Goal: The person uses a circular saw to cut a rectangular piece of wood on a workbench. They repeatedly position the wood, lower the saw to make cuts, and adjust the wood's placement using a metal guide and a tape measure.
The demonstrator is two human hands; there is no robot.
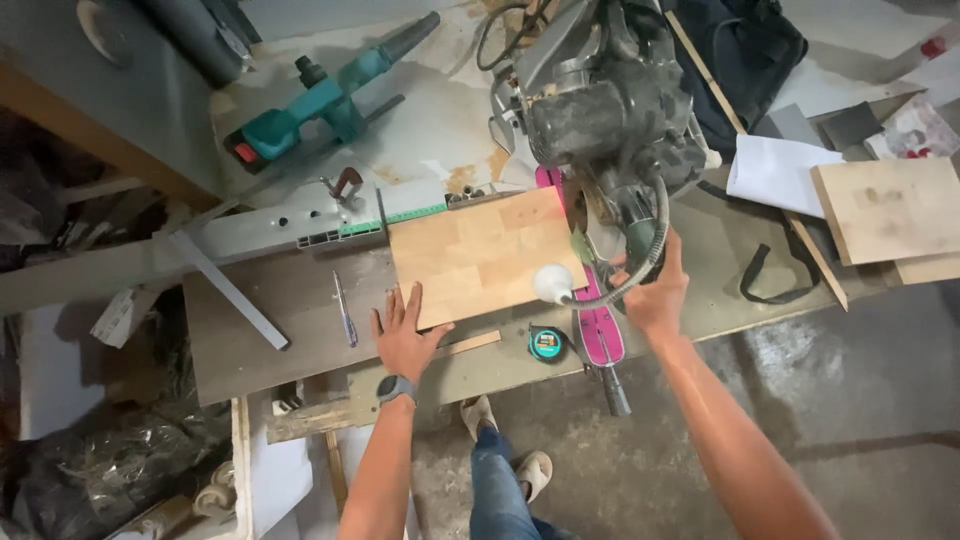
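Hands first: your left hand (405,340) lies open and flat on the near-left corner of the pale wooden board (482,253), while your right hand (655,292) is closed around the mitre saw (600,110) handle. Keep the board — resting on the grey bench (290,320) — pressed square against the fence (300,228), fingers well away from the blade line. A round yellow-and-teal tape measure (547,343) sits just beside the saw's pink base; a pen (344,310) lies left of your hand.
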